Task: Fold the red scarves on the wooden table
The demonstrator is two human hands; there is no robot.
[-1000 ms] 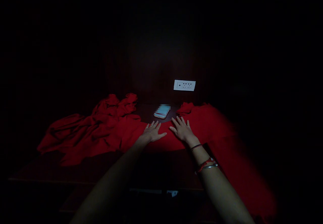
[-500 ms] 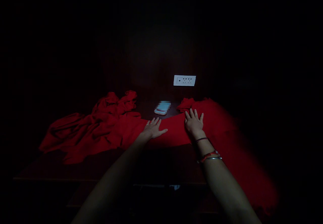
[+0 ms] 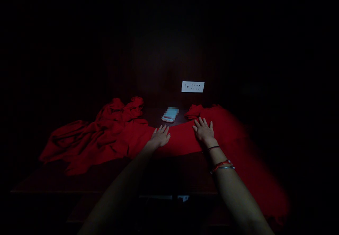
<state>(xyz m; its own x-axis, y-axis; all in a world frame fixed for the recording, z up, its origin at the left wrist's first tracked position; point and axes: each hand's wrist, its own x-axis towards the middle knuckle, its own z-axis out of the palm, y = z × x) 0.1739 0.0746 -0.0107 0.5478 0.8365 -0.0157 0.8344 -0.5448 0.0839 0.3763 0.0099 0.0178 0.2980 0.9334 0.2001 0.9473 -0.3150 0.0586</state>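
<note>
A long red cloth lies across a dark table, smooth in the middle and crumpled in a heap on the left. My left hand rests palm down on the smooth middle stretch, fingers extended. On the right part of the same stretch, my right hand lies flat with its fingers spread. Bracelets circle the right wrist. To the right, the cloth widens and hangs toward me, with a fringed lower end. Neither hand grips the fabric.
Behind the cloth, between its two bunched ends, lies a phone-like object, partly pixelated. A white socket panel is on the dark back wall. The table's front edge runs below the cloth. Surroundings are very dark.
My left thumb has drawn in closer to the fingers. Both hands stay flat on the cloth, and the view has tilted slightly. The cloth looks otherwise unchanged.
</note>
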